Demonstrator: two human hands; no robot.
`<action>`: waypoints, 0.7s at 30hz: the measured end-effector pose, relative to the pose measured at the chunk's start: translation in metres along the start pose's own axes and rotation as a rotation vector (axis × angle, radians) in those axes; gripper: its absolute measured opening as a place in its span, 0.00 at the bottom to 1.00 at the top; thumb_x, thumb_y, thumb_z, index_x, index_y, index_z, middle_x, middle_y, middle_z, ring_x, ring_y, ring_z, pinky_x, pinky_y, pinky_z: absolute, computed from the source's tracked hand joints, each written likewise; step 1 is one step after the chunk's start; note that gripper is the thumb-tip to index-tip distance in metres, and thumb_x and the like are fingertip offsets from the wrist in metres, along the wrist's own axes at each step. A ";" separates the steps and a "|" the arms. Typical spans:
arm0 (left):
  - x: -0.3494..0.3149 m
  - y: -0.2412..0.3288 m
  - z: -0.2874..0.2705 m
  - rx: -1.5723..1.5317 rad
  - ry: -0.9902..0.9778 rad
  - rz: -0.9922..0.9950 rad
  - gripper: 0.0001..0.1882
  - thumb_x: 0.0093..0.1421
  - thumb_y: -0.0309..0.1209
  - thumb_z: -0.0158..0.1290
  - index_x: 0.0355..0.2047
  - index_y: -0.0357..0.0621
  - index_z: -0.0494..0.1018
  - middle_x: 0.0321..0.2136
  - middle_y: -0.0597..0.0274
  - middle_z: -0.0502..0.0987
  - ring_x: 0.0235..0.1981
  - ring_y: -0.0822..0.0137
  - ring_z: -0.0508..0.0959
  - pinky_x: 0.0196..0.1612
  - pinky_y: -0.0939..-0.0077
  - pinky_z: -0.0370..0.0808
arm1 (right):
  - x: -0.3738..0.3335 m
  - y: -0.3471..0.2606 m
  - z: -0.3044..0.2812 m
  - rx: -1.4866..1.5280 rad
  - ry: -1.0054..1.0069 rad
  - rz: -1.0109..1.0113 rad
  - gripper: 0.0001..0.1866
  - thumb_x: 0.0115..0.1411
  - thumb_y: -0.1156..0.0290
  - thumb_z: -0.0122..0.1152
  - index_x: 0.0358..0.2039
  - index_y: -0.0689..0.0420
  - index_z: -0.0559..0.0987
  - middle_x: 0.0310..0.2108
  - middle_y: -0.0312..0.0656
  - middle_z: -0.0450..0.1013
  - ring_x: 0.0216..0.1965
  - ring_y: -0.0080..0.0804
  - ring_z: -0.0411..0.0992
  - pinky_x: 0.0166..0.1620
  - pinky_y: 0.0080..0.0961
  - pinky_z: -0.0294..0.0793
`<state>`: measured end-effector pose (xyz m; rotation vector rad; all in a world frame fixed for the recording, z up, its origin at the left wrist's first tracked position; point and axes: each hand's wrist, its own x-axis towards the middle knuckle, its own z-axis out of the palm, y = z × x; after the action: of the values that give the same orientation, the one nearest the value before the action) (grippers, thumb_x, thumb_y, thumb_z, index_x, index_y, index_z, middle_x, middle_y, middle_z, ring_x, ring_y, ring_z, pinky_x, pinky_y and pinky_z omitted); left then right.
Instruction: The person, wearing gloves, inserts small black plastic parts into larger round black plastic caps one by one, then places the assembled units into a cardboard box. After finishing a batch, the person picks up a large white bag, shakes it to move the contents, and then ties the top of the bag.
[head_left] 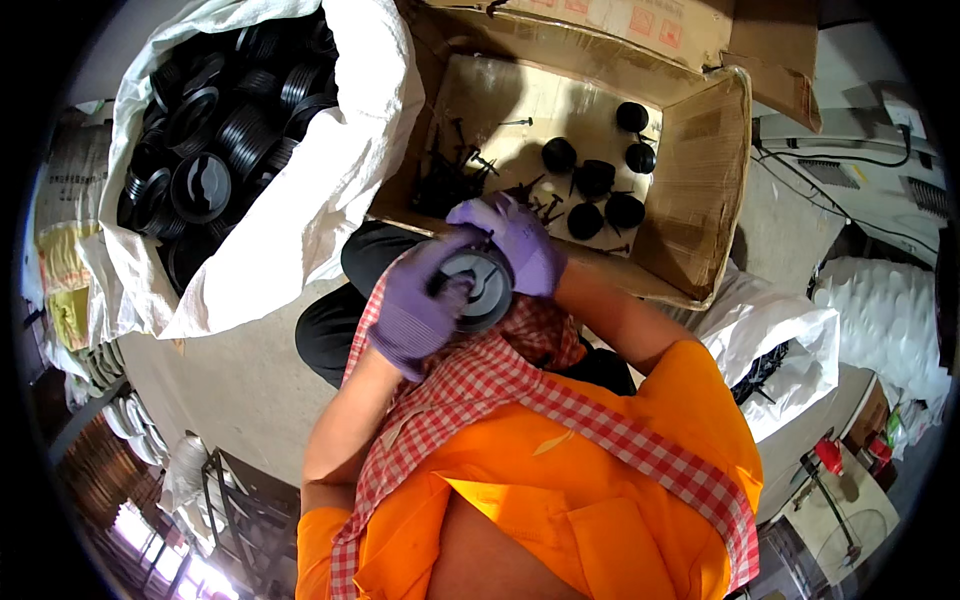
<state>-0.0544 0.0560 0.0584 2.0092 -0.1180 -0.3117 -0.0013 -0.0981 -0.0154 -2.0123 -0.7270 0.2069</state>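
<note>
Left hand [412,308] curled around disc [491,289], right hand [520,244] beyond

A workshop, judging by the sack [300,210] and carton [690,220] of black plastic parts [248,140].

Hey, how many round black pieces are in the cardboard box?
6 round black pieces show in the cardboard box: two at upper right, one left of those, one central, two nearest the person. More may be hidden.

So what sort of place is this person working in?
Probably a workshop or assembly area, judging by the white sack full of black ribbed parts, the open cardboard box with loose black pieces, and the round dark part being handled.
</note>
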 end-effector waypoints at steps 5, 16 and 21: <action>-0.007 0.060 0.002 0.689 -0.043 0.161 0.24 0.44 0.20 0.49 0.44 0.49 0.70 0.33 0.51 0.72 0.31 0.51 0.74 0.36 0.66 0.72 | 0.005 0.087 -0.002 -0.261 -0.022 0.537 0.15 0.49 0.73 0.53 0.39 0.55 0.73 0.38 0.48 0.69 0.38 0.48 0.68 0.43 0.39 0.68; -0.001 0.098 -0.129 1.030 0.871 0.303 0.34 0.49 0.29 0.59 0.56 0.43 0.58 0.58 0.51 0.55 0.60 0.59 0.54 0.59 0.63 0.54 | -0.033 0.211 -0.024 -0.622 -0.337 1.059 0.28 0.50 0.63 0.54 0.54 0.50 0.65 0.59 0.47 0.53 0.59 0.47 0.51 0.54 0.39 0.61; -0.006 0.095 -0.075 0.278 0.196 0.486 0.18 0.48 0.22 0.53 0.42 0.31 0.70 0.40 0.45 0.73 0.43 0.51 0.73 0.48 0.63 0.68 | -0.052 0.195 -0.035 -0.705 -0.302 0.575 0.17 0.52 0.76 0.46 0.44 0.51 0.73 0.44 0.54 0.67 0.43 0.51 0.67 0.46 0.34 0.67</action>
<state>-0.0350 0.0807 0.1758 2.1922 -0.5385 0.2228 0.0510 -0.2257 -0.1673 -2.8831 -0.4021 0.6764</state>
